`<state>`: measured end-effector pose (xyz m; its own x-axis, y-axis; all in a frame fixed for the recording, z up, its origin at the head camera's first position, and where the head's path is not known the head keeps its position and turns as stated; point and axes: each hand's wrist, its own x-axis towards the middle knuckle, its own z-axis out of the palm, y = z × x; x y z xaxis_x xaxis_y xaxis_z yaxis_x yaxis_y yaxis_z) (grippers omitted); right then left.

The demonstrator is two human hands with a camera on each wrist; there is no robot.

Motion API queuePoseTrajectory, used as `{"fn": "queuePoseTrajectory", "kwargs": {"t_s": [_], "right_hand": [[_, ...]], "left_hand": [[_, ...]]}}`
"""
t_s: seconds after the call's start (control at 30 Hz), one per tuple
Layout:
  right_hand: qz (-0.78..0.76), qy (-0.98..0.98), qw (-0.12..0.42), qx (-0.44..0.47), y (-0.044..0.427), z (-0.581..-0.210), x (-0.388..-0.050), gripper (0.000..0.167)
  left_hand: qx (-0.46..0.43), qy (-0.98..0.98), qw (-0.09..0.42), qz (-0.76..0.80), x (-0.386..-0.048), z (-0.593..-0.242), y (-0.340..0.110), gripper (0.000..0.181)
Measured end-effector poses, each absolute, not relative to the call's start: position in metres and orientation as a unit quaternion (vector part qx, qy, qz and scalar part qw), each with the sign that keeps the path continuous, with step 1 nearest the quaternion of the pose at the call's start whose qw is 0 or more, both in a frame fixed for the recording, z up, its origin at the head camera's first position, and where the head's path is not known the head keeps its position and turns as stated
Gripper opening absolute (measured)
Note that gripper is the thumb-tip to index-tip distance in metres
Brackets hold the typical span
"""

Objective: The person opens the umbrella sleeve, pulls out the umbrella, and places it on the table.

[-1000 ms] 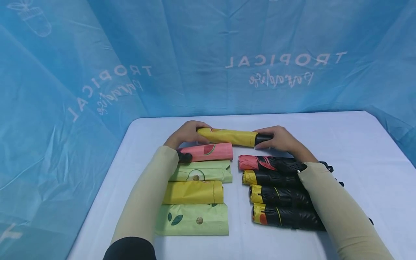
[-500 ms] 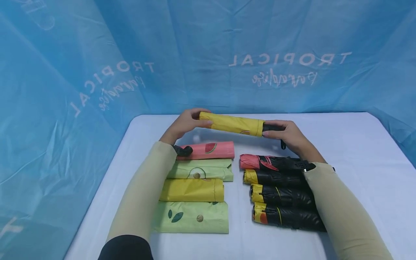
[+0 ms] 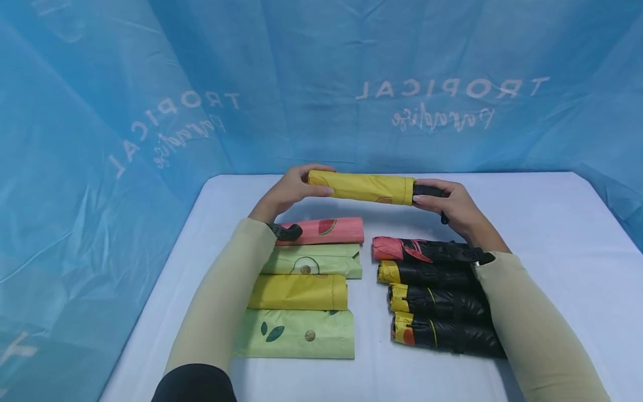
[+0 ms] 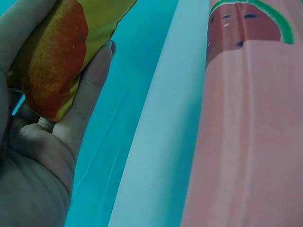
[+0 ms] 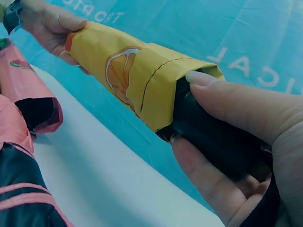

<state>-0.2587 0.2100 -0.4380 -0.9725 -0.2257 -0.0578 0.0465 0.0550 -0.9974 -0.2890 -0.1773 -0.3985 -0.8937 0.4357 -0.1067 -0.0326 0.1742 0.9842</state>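
Observation:
Raised above the far part of the table, a yellow fruit-print umbrella sleeve (image 3: 361, 187) lies nearly level between both hands. A black folded umbrella (image 5: 208, 137) sits inside it, its end sticking out of the sleeve's open mouth on the right. My left hand (image 3: 288, 192) grips the sleeve's left end between thumb and fingers. With thumb and fingers, my right hand (image 3: 462, 209) pinches the black end near the sleeve's mouth; a dark strap hangs below. How much umbrella is inside stays hidden. Nearest the left wrist lies a pink watermelon-print sleeve (image 3: 331, 230).
Below the pink sleeve lie a green avocado sleeve (image 3: 326, 261), a yellow sleeve (image 3: 306, 293) and a larger green sleeve (image 3: 296, 335). At right, a pink-and-black folded umbrella (image 3: 417, 251) heads a column of several black-and-yellow umbrellas (image 3: 442, 335). Blue curtain (image 3: 321, 111) hangs behind the white table (image 3: 562, 223).
Both hands have lifted the yellow sleeve with its umbrella off the table and moved it farther away and slightly right. The other sleeves and umbrellas stay put.

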Motion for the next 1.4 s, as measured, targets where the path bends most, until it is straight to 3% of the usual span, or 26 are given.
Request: {"fn": "queuePoseTrajectory", "kwargs": {"t_s": [0.47,1.4], "right_hand": [[-0.568,0.811,0.107,-0.096,0.203,-0.404,-0.268,0.066],[-0.612,0.776,0.091,-0.118,0.200,-0.394,-0.262,0.056]], "left_hand": [[0.140,0.755,0.167,0.618,-0.282,-0.380,-0.189,0.056],[0.166,0.756,0.164,0.612,-0.277,-0.375,-0.195,0.054]]}}
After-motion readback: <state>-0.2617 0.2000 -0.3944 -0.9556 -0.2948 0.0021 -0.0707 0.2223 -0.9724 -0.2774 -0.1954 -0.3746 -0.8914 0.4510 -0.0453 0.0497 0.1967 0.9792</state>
